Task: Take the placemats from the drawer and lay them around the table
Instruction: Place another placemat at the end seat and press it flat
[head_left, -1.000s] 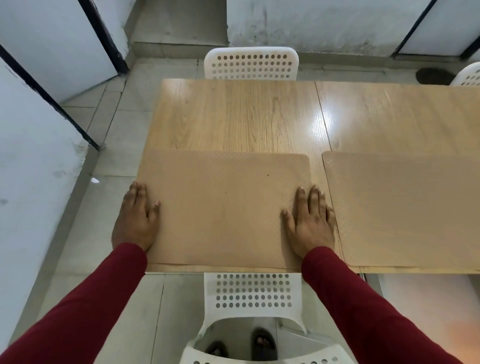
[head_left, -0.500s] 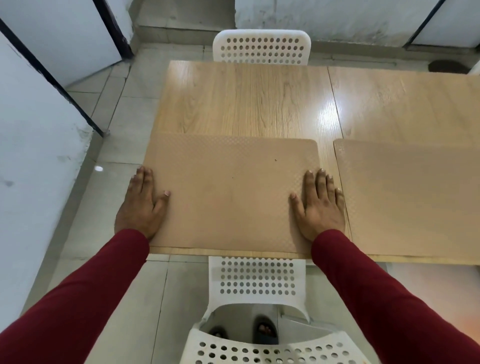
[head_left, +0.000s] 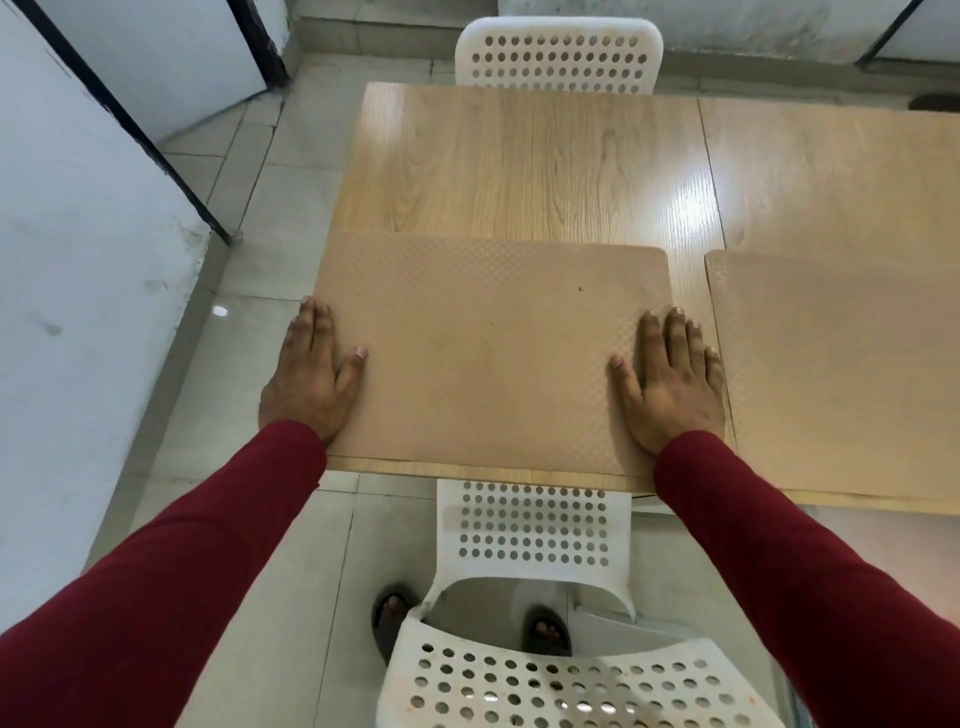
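A tan textured placemat (head_left: 488, 353) lies flat at the near left end of the wooden table (head_left: 530, 166). My left hand (head_left: 311, 374) rests flat on the mat's left edge, fingers partly over the table's side. My right hand (head_left: 670, 384) presses flat on the mat's right edge. Neither hand grips anything. A second tan placemat (head_left: 841, 374) lies to the right, apart from the first by a narrow strip of table.
A white perforated chair (head_left: 535, 597) stands tucked under the near edge, between my arms. Another white chair (head_left: 558, 57) stands at the far side. A white wall panel with a black frame (head_left: 93, 218) runs along the left. My sandalled feet show on the tiled floor.
The view has tilted down and shifted, so the table sits higher in frame. Both hands stay flat on the mat's two sides, and the mat looks unmoved.
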